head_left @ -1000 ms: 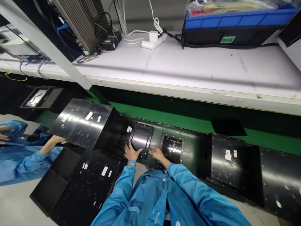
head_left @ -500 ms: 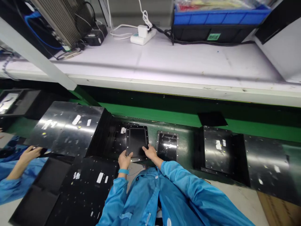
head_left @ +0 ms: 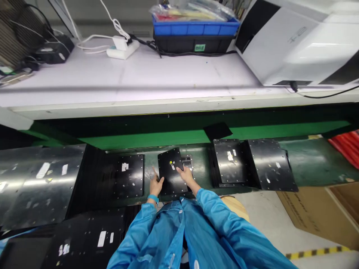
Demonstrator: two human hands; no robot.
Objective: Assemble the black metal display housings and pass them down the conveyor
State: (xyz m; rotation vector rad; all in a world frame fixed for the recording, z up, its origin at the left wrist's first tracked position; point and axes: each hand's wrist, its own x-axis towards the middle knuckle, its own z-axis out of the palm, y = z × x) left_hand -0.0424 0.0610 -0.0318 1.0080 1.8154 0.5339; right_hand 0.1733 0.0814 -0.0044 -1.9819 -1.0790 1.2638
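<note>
A flat black panel [head_left: 171, 178] with a dotted rim and small white and yellow stickers is tilted in front of me. My right hand [head_left: 185, 175] grips its right edge, thumb on top and the other fingers hidden beneath. Beside its lower left edge, my left hand [head_left: 156, 185] has fingers stretched and apart, the thumb close to the panel; whether it touches is unclear. Partly covered behind the held panel is a panel with a shiny dark face [head_left: 187, 162]. Another stickered black panel [head_left: 134, 177] lies left of my hands.
Stacks of black panels stand at the left [head_left: 42, 179] and right [head_left: 230, 160] on the green bench [head_left: 200, 168]. Above runs a white shelf [head_left: 168, 80] with a power strip [head_left: 123, 50], a blue bin [head_left: 196, 28] and a white machine [head_left: 297, 45]. A cardboard box [head_left: 311, 213] is at lower right.
The view has swung right. The panel, held in both hands with its screen up, now shows its stickered side and overlaps the panel to its right. My left hand has opened from its edge.
</note>
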